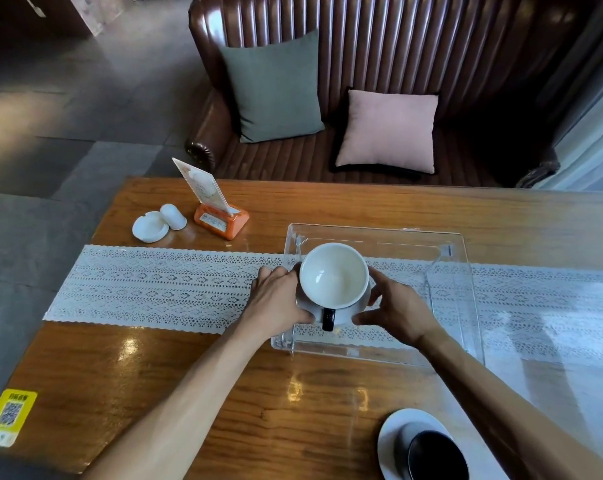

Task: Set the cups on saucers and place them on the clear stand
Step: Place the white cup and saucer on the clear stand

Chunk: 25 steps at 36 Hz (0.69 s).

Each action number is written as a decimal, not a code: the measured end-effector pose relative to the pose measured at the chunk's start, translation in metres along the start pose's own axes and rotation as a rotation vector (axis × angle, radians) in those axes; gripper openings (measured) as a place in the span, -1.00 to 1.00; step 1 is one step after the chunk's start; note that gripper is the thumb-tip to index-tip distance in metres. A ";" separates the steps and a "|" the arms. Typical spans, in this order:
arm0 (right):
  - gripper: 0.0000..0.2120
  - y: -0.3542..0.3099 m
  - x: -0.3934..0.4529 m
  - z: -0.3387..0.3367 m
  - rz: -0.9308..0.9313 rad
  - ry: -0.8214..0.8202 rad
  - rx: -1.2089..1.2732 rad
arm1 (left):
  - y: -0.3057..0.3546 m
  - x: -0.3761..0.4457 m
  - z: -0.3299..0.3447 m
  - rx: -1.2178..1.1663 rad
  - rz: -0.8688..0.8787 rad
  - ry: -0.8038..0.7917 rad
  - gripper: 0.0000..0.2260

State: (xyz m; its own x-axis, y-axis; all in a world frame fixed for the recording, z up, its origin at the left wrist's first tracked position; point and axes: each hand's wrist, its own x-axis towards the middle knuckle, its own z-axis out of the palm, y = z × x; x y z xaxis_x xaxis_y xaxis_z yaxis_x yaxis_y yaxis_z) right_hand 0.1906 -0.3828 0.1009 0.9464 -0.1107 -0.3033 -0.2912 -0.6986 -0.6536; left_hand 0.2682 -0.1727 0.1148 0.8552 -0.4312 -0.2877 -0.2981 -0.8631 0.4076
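Observation:
A white cup (333,274) with a black handle sits on a white saucer (357,306) over the left part of the clear stand (445,271). My left hand (275,299) grips the saucer's left edge and my right hand (397,310) grips its right edge. Whether the saucer rests on the stand's top or is held just above it, I cannot tell. At the near right edge of the table a dark cup (436,457) stands on a second white saucer (391,434).
The stand sits across a white lace runner (154,289) on the wooden table (223,393). At the far left are a white ashtray (150,226), a small white pot (173,216) and an orange card holder (220,221). A leather sofa with cushions lies beyond.

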 end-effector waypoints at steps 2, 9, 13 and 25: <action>-0.12 0.000 0.002 -0.001 -0.002 0.004 -0.010 | 0.001 0.002 0.000 0.009 0.002 0.008 -0.38; -0.14 -0.002 0.007 -0.006 -0.003 -0.002 -0.048 | 0.000 0.005 0.000 0.039 0.001 0.020 -0.39; -0.14 -0.003 0.011 -0.007 -0.008 -0.009 -0.062 | -0.001 0.004 0.001 0.105 0.027 0.074 -0.43; -0.13 0.001 0.019 -0.003 -0.026 0.011 -0.085 | -0.010 -0.008 0.016 0.263 0.089 0.265 -0.54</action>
State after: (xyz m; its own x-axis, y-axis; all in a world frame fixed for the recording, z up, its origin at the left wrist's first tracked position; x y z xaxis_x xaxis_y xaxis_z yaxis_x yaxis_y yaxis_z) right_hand 0.2087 -0.3877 0.0967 0.9551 -0.0990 -0.2792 -0.2540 -0.7585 -0.6001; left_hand 0.2574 -0.1643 0.0991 0.8908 -0.4543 -0.0129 -0.4453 -0.8782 0.1748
